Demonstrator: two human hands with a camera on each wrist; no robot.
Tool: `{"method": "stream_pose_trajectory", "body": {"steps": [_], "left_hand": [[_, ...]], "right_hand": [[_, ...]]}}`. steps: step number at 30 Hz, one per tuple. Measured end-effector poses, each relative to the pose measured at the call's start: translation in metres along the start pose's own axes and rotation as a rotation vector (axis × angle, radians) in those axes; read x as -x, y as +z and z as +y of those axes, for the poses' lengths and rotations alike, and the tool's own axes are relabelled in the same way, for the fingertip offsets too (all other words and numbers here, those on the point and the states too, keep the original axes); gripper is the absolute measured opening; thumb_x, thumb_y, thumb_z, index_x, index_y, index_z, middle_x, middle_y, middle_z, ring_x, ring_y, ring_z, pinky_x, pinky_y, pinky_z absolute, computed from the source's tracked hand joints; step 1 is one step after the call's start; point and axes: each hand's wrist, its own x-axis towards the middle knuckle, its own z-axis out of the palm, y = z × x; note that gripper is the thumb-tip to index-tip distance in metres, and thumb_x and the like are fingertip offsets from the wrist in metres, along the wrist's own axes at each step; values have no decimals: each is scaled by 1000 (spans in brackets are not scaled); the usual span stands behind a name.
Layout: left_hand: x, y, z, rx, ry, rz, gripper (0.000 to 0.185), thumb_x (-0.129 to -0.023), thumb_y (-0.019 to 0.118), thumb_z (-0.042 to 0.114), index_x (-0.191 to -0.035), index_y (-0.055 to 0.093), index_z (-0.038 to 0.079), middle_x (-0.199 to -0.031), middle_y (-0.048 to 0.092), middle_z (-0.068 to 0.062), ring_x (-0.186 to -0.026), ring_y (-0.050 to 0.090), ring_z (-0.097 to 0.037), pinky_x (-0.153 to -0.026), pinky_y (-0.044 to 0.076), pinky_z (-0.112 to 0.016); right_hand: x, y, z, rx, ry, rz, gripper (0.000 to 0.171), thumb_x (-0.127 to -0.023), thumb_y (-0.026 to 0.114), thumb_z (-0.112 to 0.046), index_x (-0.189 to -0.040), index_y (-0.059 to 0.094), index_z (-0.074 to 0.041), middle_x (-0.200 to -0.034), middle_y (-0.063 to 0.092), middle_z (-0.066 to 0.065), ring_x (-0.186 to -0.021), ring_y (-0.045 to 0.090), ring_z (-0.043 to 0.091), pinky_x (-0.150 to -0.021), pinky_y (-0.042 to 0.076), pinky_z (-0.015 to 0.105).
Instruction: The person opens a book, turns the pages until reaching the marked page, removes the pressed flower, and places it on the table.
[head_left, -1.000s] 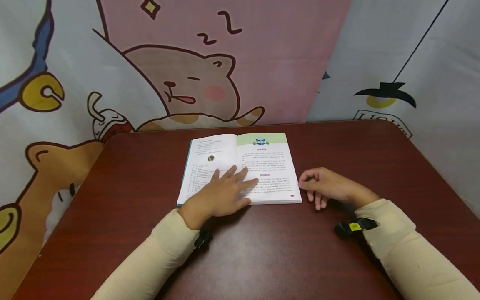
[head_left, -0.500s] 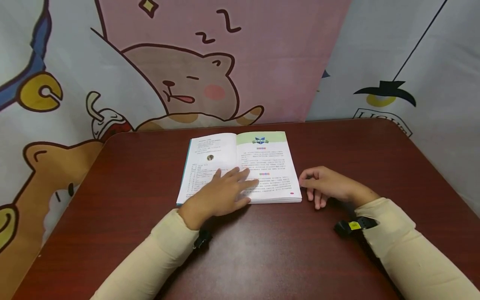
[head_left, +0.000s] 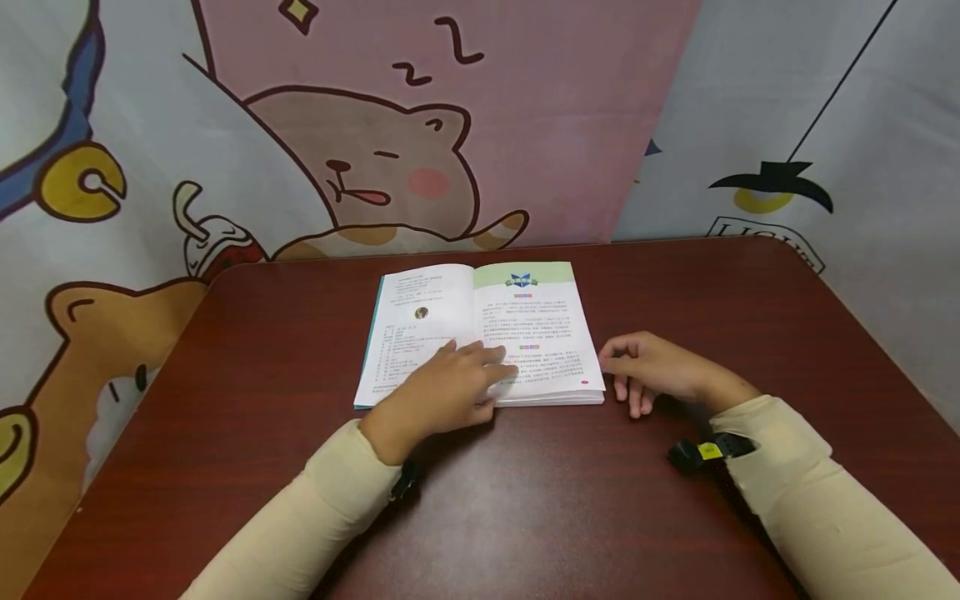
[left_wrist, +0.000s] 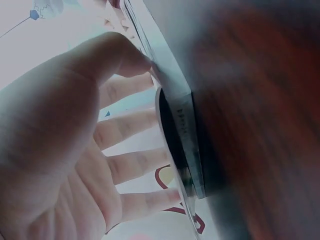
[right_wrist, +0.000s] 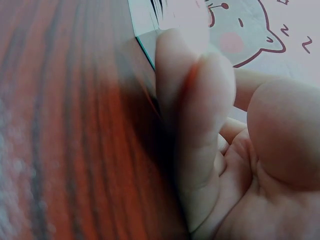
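An open book [head_left: 540,325] lies on the table, its left page white and its right page topped by a green band. Across the lower middle of the pages rests my left hand [head_left: 450,379], fingers stretched toward the right page. In the left wrist view its thumb [left_wrist: 127,57] is right at the book's edge [left_wrist: 187,135], where a gap shows between the curved page and the pages below. My right hand [head_left: 656,371] is beside the book's right edge, thumb and index fingertips right at it, other fingers hanging loosely. In the right wrist view its fingers overlap the book's corner [right_wrist: 147,30].
The dark red-brown table [head_left: 570,508] extends around the book. Behind it hangs a cloth backdrop [head_left: 570,125] with a sleeping cartoon animal. A black strap with a yellow label [head_left: 708,452] is on the right wrist.
My left hand's fingers have drawn together a little and slid slightly back on the pages, thumb tucked in. The right hand and the book stay in about the same place.
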Motion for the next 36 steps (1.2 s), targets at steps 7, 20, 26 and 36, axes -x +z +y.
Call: {"method": "stream_pose_trajectory", "body": {"steps": [7,20,26,36], "left_hand": [[-1,1,0,3,5,29,40,-88,66,19,-128,69,17,-137,63,-9,-126,60,-26,-98,48,-60],[-3,1,1,-17,-33,18,34,-97,63,22,-131,68,18,-137,64,-6,-127,60,-25,-101,48,-55],[-3,2,0,-40,-34,50,32,-98,63,24,-129,69,18,-134,66,-3,-124,62,-24,-100,49,-48],[-4,1,-1,-102,-54,140,70,-96,66,26,-157,33,20,-156,45,-8,-141,47,-27,-107,45,-49]], "right_hand": [[0,0,0,-14,8,5,31,-105,51,-25,-119,55,3,-70,61,9,-47,64,16,-46,54,31],[-1,1,1,2,-3,5,30,-104,54,-26,-115,55,2,-70,60,8,-47,64,16,-46,54,31],[-2,1,3,-11,-11,10,30,-104,53,-26,-114,55,2,-69,60,8,-46,63,16,-44,52,30],[-2,1,4,-7,-20,10,31,-103,55,-26,-114,55,3,-69,60,9,-47,64,17,-45,53,31]]}}
